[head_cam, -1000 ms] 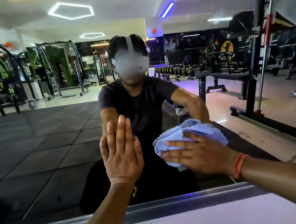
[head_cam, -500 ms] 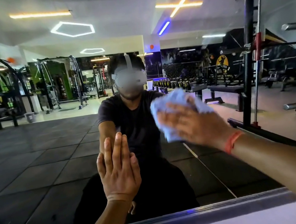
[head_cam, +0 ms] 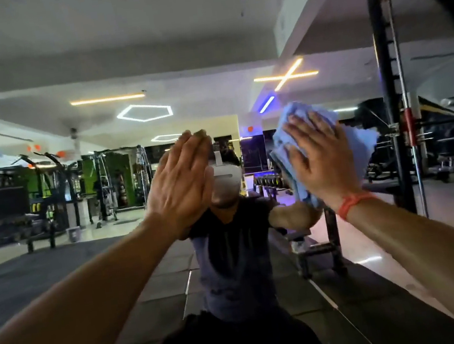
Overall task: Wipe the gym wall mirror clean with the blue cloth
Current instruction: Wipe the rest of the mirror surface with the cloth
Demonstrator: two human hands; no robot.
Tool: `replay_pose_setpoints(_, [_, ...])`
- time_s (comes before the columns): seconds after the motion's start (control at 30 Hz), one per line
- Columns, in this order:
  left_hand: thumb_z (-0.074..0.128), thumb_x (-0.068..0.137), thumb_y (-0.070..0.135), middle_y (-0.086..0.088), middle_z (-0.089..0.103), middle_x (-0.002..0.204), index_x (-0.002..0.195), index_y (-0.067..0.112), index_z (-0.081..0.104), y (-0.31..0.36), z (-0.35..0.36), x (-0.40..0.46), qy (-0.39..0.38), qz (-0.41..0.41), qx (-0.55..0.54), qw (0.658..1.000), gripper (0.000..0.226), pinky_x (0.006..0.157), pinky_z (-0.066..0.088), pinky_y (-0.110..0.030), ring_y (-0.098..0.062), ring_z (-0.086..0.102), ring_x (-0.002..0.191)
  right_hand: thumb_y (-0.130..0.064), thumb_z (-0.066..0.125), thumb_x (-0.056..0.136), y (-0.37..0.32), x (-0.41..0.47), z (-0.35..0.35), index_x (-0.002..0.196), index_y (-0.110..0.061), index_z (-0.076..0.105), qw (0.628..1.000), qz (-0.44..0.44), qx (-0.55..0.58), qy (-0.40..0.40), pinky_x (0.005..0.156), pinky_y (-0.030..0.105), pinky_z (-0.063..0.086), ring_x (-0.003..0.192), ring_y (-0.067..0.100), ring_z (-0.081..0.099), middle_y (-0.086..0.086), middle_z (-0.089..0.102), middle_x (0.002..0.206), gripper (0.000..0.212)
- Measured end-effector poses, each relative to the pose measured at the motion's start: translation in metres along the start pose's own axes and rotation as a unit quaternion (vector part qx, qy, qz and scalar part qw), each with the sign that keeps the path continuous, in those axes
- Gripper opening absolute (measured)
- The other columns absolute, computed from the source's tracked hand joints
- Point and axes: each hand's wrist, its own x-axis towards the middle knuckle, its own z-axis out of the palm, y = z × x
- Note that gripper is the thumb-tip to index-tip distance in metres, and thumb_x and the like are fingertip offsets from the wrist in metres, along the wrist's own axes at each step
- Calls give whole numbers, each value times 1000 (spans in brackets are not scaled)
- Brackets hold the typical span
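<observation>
The wall mirror (head_cam: 93,261) fills the whole head view and reflects the gym and me. My right hand (head_cam: 321,159) lies flat with spread fingers on the bunched blue cloth (head_cam: 360,140), pressing it to the glass at upper right. An orange band circles that wrist. My left hand (head_cam: 184,183) rests flat on the mirror near the middle, fingers straight and together, holding nothing. It covers part of my reflected head.
In the reflection a black squat rack (head_cam: 393,121) stands at right, weight machines (head_cam: 44,196) at left, a dumbbell rack (head_cam: 270,180) behind, and a dark rubber floor (head_cam: 46,276) below. The mirror's lower frame is out of view.
Both hands have slid upward on the glass. The right hand carried the cloth from low centre to upper right. The view has tilted up, so the mirror's bottom ledge has left the frame.
</observation>
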Motion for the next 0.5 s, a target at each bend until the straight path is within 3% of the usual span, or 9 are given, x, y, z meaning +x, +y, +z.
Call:
replay_pose_setpoints(0.07, [41,103,29,-12,42,158,153,8,42,-7,-3,24,5,23,10,1000,54,121,32,-45,-29,33,150,-37,34,107,-29,-27,8,155,-19,44,999,-21,28,-31,121,58,25,155,33,25,3,34,165,52])
replay_pose_setpoints(0.1, [42,103,28,-13,42,158,152,7,42,-9,-5,34,5,34,14,999,54,121,31,-45,-29,33,150,-37,32,108,-40,-41,9,158,-20,37,989,-124,29,-75,123,56,22,156,31,21,2,27,168,54])
replay_pose_setpoints(0.17, [43,103,28,-13,41,158,153,7,41,-10,-8,50,1,43,20,999,54,123,30,-43,-29,33,149,-39,33,109,-29,-31,-1,158,-22,36,925,-353,7,-142,123,50,22,154,26,28,0,29,167,52])
replay_pose_setpoints(0.23, [43,103,28,-12,42,158,153,7,42,-11,-11,60,-1,56,23,998,54,122,29,-42,-28,34,149,-45,33,110,5,13,-12,153,-26,45,880,-452,-58,-133,120,50,29,151,23,34,0,37,163,49])
replay_pose_setpoints(0.3, [43,103,27,-12,42,158,152,7,43,-12,-11,67,-4,71,29,997,53,122,29,-41,-27,35,148,-48,29,109,40,54,-21,155,-29,41,926,-349,-82,-116,120,50,30,152,22,32,-2,36,164,51])
replay_pose_setpoints(0.37, [42,103,28,-11,41,158,153,8,41,-15,-12,74,-5,70,23,997,54,121,29,-41,-27,35,149,-46,31,107,36,60,-22,156,-25,37,995,-77,-30,-53,117,56,34,151,26,34,0,38,163,54])
replay_pose_setpoints(0.4, [42,103,28,-10,41,159,153,8,40,-16,-12,79,-2,61,16,998,54,120,30,-41,-26,35,149,-44,32,107,18,52,-14,156,-20,39,1000,25,12,-13,116,58,35,151,30,33,3,39,162,55])
replay_pose_setpoints(0.43, [42,103,28,-9,41,159,153,10,40,-17,-11,83,4,46,6,999,54,120,30,-40,-25,35,148,-41,34,107,-6,39,-5,156,-17,39,997,60,43,-3,117,57,33,153,32,29,5,37,163,55])
replay_pose_setpoints(0.5, [43,102,26,-4,41,159,153,14,42,-20,-8,87,21,21,-11,1000,52,119,29,-39,-21,35,148,-37,37,107,-43,14,5,158,-17,37,994,-73,63,-60,123,53,25,156,29,22,3,32,166,54])
